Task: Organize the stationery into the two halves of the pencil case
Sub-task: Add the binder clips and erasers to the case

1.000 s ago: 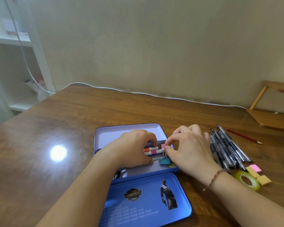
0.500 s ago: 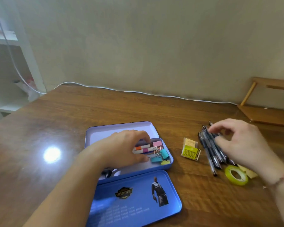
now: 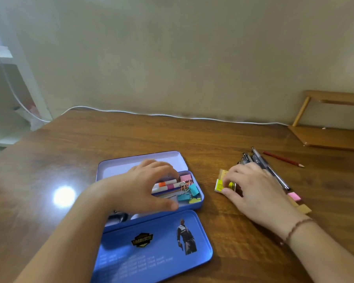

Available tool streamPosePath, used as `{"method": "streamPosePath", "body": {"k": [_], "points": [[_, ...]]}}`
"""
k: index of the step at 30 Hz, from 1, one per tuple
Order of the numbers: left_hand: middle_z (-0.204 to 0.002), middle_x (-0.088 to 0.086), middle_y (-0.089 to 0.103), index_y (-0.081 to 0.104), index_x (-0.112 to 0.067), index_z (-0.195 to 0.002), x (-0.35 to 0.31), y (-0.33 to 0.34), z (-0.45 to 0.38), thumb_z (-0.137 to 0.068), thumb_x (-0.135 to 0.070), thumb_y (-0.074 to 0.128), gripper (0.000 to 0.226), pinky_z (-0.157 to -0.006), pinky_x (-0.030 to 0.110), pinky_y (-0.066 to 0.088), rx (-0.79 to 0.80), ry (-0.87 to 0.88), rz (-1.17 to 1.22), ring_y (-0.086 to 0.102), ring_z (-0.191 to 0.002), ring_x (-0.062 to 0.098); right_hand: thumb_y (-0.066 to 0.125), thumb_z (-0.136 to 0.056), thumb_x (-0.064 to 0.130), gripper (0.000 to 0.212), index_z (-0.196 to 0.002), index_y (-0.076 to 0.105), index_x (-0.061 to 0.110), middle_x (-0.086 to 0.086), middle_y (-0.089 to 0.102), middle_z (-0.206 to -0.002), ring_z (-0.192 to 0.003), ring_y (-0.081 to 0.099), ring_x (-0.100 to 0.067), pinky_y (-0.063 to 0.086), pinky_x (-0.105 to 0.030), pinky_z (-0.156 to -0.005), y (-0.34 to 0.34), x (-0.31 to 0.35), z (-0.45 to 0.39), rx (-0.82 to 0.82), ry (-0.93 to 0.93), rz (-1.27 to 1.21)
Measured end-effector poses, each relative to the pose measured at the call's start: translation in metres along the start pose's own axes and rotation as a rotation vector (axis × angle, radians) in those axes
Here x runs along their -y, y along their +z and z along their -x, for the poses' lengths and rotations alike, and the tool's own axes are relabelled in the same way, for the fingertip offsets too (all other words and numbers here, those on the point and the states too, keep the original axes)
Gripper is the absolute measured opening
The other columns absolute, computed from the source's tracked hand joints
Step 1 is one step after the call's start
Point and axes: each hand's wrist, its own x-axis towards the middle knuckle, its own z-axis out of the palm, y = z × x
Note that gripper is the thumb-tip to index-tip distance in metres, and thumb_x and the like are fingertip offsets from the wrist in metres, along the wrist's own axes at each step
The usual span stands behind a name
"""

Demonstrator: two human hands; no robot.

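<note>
A blue tin pencil case lies open: its lavender back half, a middle tray and a printed blue front half. The tray holds orange and pink markers, teal binder clips and a pink clip. My left hand rests spread over the tray, thumb at its front wall. To the right, my right hand pinches a small yellow box on the table. Black pens lie beyond my fingers, partly covered.
A red pencil lies right of the pens. A pink block and a tan one sit by my right wrist. A wooden stand occupies the far right corner, a white cable runs along the wall.
My right hand left the tray, swung over the pens, then came back left onto the yellow box. The green tape roll is now hidden under it. My left hand stayed on the tray.
</note>
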Motion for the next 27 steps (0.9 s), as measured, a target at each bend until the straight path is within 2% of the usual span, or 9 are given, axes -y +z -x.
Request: {"method": "streamPosePath", "body": {"k": [2, 5, 7, 10, 14, 18, 22, 24, 27], "points": [[-0.15, -0.023, 0.029, 0.045, -0.046, -0.132, -0.001, 0.002, -0.002, -0.081, -0.067, 0.06, 0.057, -0.118, 0.04, 0.021, -0.068, 0.018, -0.069, 0.008, -0.144, 0.005, 0.055, -0.081, 0.063, 0.028, -0.096, 0.063, 0.041, 0.026, 0.052, -0.108, -0.111, 0.042, -0.008, 0.036, -0.033, -0.09, 0.002, -0.004, -0.001, 0.045, 0.02, 0.036], [-0.152, -0.022, 0.028, 0.049, -0.046, -0.128, -0.003, 0.002, -0.003, -0.084, -0.064, 0.059, 0.049, -0.119, 0.044, 0.019, -0.137, 0.039, -0.063, 0.004, -0.146, 0.007, 0.058, -0.078, 0.065, 0.033, -0.098, 0.066, 0.04, 0.026, 0.058, -0.109, -0.111, 0.044, -0.006, 0.031, -0.032, -0.091, 0.0, -0.003, -0.004, 0.051, 0.023, 0.05], [-0.151, -0.023, 0.029, 0.049, -0.046, -0.127, -0.004, 0.002, -0.003, -0.085, -0.063, 0.058, 0.047, -0.119, 0.044, 0.02, -0.152, 0.06, -0.06, 0.004, -0.146, 0.006, 0.054, -0.084, 0.059, 0.03, -0.097, 0.069, 0.037, 0.022, 0.065, -0.104, -0.108, 0.05, -0.008, 0.029, -0.035, -0.095, -0.001, 0.001, -0.006, 0.028, -0.003, 0.143], [-0.155, -0.024, 0.021, 0.046, -0.049, -0.13, -0.006, 0.003, -0.002, -0.085, -0.064, 0.056, 0.049, -0.119, 0.044, 0.016, -0.14, 0.097, -0.055, -0.002, -0.147, 0.007, 0.056, -0.088, 0.042, 0.026, -0.085, 0.076, 0.026, 0.01, 0.073, -0.085, -0.099, 0.06, -0.019, 0.026, -0.052, -0.106, -0.001, 0.008, -0.007, -0.027, -0.067, 0.375], [-0.156, -0.021, 0.021, 0.039, -0.048, -0.137, -0.013, 0.007, -0.004, -0.086, -0.065, 0.054, 0.055, -0.12, 0.047, 0.018, -0.185, 0.165, -0.081, -0.001, -0.148, 0.011, 0.063, -0.086, 0.028, 0.016, -0.083, 0.076, 0.02, 0.003, 0.074, -0.083, -0.099, 0.064, -0.026, 0.029, -0.063, -0.106, -0.006, 0.012, -0.004, -0.21, -0.143, 0.345], [-0.144, -0.021, 0.044, 0.041, -0.041, -0.141, -0.025, 0.01, -0.007, -0.085, -0.06, 0.061, 0.062, -0.11, 0.035, 0.037, -0.311, 0.293, -0.05, 0.031, -0.136, 0.005, 0.049, -0.09, 0.025, 0.016, -0.083, 0.062, 0.02, 0.005, 0.064, -0.083, -0.088, 0.06, -0.02, 0.04, -0.05, -0.099, -0.013, 0.029, 0.005, -0.422, -0.181, 0.074], [-0.105, -0.024, 0.065, 0.054, -0.039, -0.125, -0.041, 0.012, -0.005, -0.083, -0.047, 0.072, 0.047, -0.071, 0.02, 0.053, -0.305, 0.363, 0.213, 0.062, -0.083, 0.0, 0.04, -0.095, 0.028, 0.017, -0.085, 0.053, 0.024, 0.012, 0.052, -0.079, -0.076, 0.049, -0.005, 0.039, -0.023, -0.076, -0.015, 0.045, 0.013, -0.441, -0.201, -0.257], [-0.091, -0.018, 0.069, 0.063, -0.031, -0.114, -0.046, 0.013, -0.005, -0.083, -0.03, 0.078, 0.035, -0.06, 0.021, 0.053, -0.353, 0.373, 0.333, 0.064, -0.068, 0.005, 0.042, -0.097, 0.029, 0.017, -0.087, 0.055, 0.024, 0.015, 0.053, -0.08, -0.077, 0.053, -0.005, 0.041, -0.019, -0.07, -0.013, 0.047, 0.015, -0.437, -0.191, -0.417], [-0.076, -0.008, 0.071, 0.07, -0.026, -0.093, -0.048, 0.013, -0.005, -0.081, -0.015, 0.079, 0.018, -0.058, 0.036, 0.057, -0.42, 0.356, 0.48, 0.065, -0.06, 0.009, 0.047, -0.097, 0.038, 0.018, -0.095, 0.062, 0.028, 0.013, 0.063, -0.085, -0.082, 0.062, -0.009, 0.047, -0.017, -0.066, -0.012, 0.048, 0.017, -0.394, -0.197, -0.666]]}}
